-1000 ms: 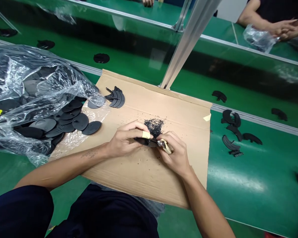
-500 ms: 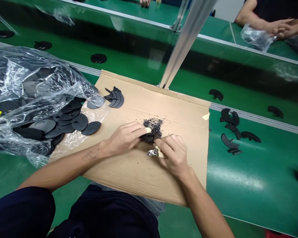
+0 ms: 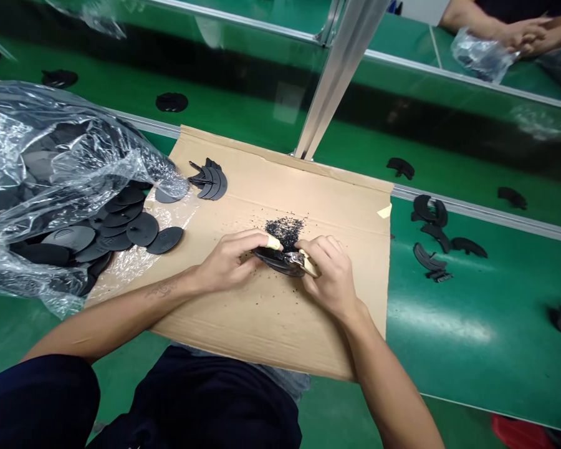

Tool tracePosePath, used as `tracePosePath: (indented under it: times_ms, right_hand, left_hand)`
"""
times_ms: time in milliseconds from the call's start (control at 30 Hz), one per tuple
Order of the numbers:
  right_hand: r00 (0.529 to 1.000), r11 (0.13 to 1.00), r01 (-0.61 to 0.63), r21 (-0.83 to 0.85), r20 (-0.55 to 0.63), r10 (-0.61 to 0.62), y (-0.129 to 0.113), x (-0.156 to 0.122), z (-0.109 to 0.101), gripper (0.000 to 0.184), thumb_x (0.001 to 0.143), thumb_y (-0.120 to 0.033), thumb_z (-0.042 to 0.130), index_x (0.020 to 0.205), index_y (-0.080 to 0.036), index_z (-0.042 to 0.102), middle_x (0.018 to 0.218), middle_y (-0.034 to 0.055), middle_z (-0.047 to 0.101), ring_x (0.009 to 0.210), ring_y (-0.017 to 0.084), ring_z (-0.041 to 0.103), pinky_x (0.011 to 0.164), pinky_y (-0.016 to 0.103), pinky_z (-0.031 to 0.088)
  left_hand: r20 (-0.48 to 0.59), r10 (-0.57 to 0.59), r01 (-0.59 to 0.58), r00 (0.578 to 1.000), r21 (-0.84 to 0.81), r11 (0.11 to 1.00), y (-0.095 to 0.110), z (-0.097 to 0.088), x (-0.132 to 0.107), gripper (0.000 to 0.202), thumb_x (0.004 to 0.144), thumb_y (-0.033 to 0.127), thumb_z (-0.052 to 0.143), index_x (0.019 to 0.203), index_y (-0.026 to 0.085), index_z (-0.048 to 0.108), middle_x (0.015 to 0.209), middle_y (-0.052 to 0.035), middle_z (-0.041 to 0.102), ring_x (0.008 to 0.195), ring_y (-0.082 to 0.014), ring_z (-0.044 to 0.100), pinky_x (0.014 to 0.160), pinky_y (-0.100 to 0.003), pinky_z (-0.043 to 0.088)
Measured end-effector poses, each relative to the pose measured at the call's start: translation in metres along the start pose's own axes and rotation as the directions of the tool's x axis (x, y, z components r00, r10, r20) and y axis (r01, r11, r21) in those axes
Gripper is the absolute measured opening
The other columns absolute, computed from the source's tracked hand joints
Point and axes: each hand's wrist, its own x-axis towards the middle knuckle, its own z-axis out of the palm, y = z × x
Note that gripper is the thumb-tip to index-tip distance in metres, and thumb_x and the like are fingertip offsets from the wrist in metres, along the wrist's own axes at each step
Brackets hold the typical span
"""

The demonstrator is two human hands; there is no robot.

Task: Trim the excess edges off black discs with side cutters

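My left hand [image 3: 231, 260] is closed on a thin black plastic disc [image 3: 278, 260], held edge-on just above the cardboard sheet [image 3: 280, 312]. Tape wraps one fingertip. My right hand [image 3: 331, 277] grips a small metal blade tool [image 3: 303, 260] with a tan handle, its tip against the disc's edge. A heap of black shavings [image 3: 286, 228] lies on the cardboard right behind the hands.
A clear plastic bag [image 3: 51, 174] spilling several black discs [image 3: 140, 227] sits at left. A stack of trimmed pieces [image 3: 210, 181] lies at the cardboard's far edge. Black offcuts [image 3: 432, 240] are scattered on the green belt at right. A metal post [image 3: 336, 75] rises behind. Another person's hands [image 3: 523, 34] hold a bag at top right.
Half a second ago the disc lay lower with the blade off to its side; now both hands have lifted slightly and the blade is back on the disc's edge.
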Motion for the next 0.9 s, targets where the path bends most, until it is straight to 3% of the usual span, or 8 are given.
tracePosePath:
  times_ms: [367,767,900]
  right_hand:
    - [0.999,0.992,0.050,-0.114,0.001,-0.050,-0.0007,-0.0017,-0.0004,0.022,0.092,-0.014,0.051,0.109,-0.018,0.064,0.081,0.0048,0.057,0.076,0.020,0.045,0.067,0.033,0.032]
    - [0.978,0.930,0.113,-0.350,-0.123,-0.166,-0.0088,-0.0001,-0.0046,0.012,0.099,-0.018,0.056,0.094,-0.020,0.067,0.066,0.0009,0.055,0.063,0.016,0.042,0.059,0.033,0.028]
    - [0.992,0.948,0.050,-0.315,-0.096,-0.085,-0.0073,-0.0044,-0.0013,0.016,0.099,-0.018,0.054,0.094,-0.023,0.068,0.065,0.0008,0.056,0.062,0.016,0.046,0.060,0.033,0.032]
  left_hand:
    - [-0.015,0.044,-0.044,0.999,-0.024,0.999,0.0014,0.0016,-0.0001,0.032,0.092,0.002,0.054,0.114,0.018,0.070,0.106,-0.0085,0.077,0.097,-0.0150,0.073,0.085,-0.029,0.061]
    - [-0.073,0.096,-0.098,0.993,-0.021,0.995,-0.0010,0.0090,-0.0067,0.022,0.091,0.005,0.059,0.106,0.016,0.072,0.100,-0.0085,0.078,0.094,-0.0146,0.074,0.083,-0.026,0.062]
    - [-0.070,0.085,-0.084,0.994,0.025,0.996,-0.0002,0.0069,-0.0055,0.023,0.093,0.007,0.058,0.109,0.016,0.071,0.103,-0.0100,0.077,0.098,-0.0154,0.073,0.085,-0.029,0.063]
